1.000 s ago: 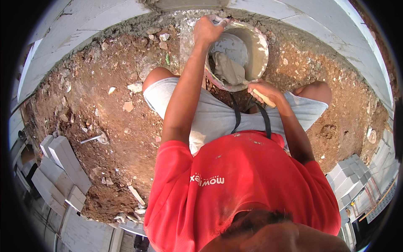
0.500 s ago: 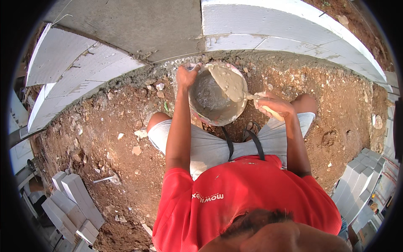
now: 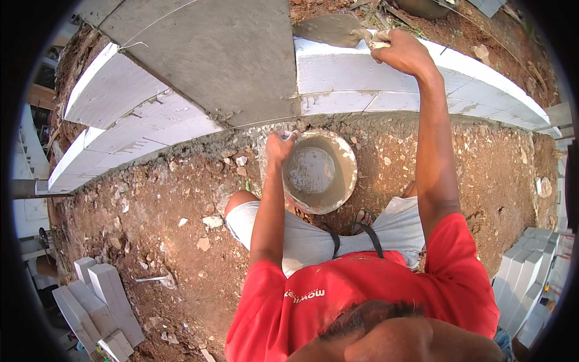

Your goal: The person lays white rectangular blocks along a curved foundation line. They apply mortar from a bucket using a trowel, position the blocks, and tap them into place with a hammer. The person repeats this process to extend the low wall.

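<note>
With my right hand (image 3: 398, 51) I grip the handle of a mortar-coated trowel (image 3: 325, 30), its blade out to the left over the top edge of the white block wall (image 3: 350, 69), near where it meets the grey concrete slab (image 3: 235, 54). My left hand (image 3: 281, 143) is closed on the upper-left rim of a round bucket (image 3: 344, 181), which has grey residue on its walls and bottom and sits between my knees and the foot of the wall.
Stacked white blocks lie at lower left (image 3: 96, 308) and lower right (image 3: 515, 271). A hammer-like tool (image 3: 163, 279) rests on the stony soil (image 3: 163, 223). A thin string (image 3: 148, 27) runs over the slab, and a dark rounded object (image 3: 422, 7) is beyond the wall.
My right hand has lifted the trowel out of the bucket, up and away to the top of the wall. My left hand stays on the rim, and the view has tilted up.
</note>
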Available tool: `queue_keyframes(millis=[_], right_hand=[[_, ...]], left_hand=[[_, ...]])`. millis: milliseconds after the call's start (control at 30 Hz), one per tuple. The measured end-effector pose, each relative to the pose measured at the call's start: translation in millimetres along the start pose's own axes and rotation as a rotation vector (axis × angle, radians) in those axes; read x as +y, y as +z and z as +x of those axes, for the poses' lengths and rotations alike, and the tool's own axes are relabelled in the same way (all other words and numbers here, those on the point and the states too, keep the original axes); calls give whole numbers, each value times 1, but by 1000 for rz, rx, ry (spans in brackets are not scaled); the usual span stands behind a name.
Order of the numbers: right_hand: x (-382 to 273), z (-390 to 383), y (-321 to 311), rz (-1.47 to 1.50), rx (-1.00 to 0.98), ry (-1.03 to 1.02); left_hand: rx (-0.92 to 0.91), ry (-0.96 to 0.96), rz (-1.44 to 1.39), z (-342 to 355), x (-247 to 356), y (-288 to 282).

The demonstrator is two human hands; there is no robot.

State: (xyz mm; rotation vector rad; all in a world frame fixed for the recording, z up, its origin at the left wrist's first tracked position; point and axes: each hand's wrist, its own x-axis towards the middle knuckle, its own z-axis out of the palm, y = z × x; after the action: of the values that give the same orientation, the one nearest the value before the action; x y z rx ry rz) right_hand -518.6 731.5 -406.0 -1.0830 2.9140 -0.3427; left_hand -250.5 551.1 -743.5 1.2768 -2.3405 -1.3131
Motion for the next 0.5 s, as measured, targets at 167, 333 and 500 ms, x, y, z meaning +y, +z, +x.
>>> queue_keyframes(millis=[167, 333, 500], right_hand=[[29, 5, 3, -74, 119, 33], [64, -19, 1, -37, 147, 173], [103, -33, 9, 19, 247, 231]], left_hand=[[-11, -22, -29, -4, 3, 4], [-12, -17, -37, -2, 2, 4], [-36, -14, -6, 3, 10, 3]])
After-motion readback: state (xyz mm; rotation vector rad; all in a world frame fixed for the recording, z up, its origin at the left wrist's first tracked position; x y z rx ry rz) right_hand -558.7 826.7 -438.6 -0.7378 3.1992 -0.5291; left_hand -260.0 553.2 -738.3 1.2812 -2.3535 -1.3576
